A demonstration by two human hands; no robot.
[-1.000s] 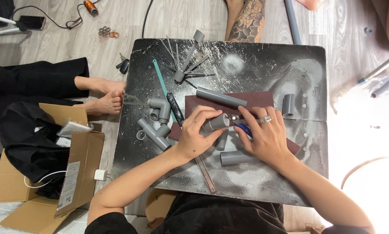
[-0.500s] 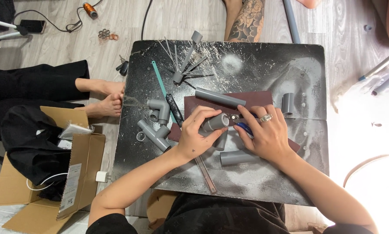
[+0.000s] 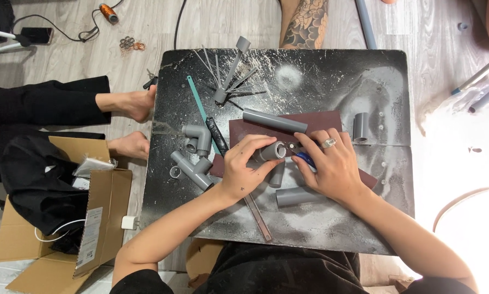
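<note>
Head view. A short grey plastic pipe piece (image 3: pixel 271 151) is held down at the middle of the black, dust-streaked bench (image 3: pixel 337 71), over a dark red sheet of sandpaper (image 3: pixel 321 120). The left hand (image 3: pixel 244 166) is closed around the piece from 7 o'clock, fingers curled over its top. The right hand (image 3: pixel 331 163) lies at its 3 o'clock, fingers bent and partly closed on a small blue-handled tool (image 3: pixel 305 159) whose tip is directed at the piece's open end; the tip itself cannot be made out.

Against the frames of a second and half a second earlier, little is altered: both hands are found in the same places and the piece has not shifted on the sandpaper. Only slight finger adjustment at the pipe mouth is suggested, so the work on that end is judged to be continuing rather than finished.

Around the hands: a long grey pipe (image 3: pixel 274 121) at 12 o'clock, grey elbow fittings (image 3: pixel 198 139) at 9 o'clock, a loose grey pipe length (image 3: pixel 299 196) at 5 o'clock, a short grey sleeve (image 3: pixel 360 127) at 2 o'clock.
</note>
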